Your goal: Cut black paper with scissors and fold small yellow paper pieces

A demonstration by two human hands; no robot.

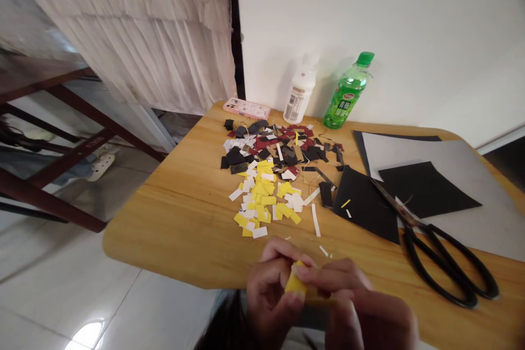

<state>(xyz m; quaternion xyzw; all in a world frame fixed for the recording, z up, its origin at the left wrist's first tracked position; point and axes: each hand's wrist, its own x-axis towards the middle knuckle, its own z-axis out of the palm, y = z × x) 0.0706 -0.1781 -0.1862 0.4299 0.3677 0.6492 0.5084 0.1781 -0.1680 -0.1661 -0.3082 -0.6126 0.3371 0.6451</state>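
A honey-toned wooden table (164,235) stands against a white wall (369,22), with a sheer white curtain (135,33) hanging to its left and a dark red wooden frame (53,175) beyond the table's left edge. On the right of the tabletop, a large gray sheet (435,169) lies partly over a black sheet, with two cut pieces of black paper (365,208) on and beside it. Black-handled scissors (447,268) rest with their blades across the gray sheet. At the table's middle lies a spread of paper scraps (266,175), dark and red toward the wall, yellow and white nearer the person. A green plastic bottle (348,90), a white plastic bottle (300,90) and a pink phone case (246,109) stand or lie along the wall side. Above the near table edge, the left hand (270,298) and right hand (348,301) are close together in a narrow pinch, both holding a small yellow paper piece (296,280) between their fingers.
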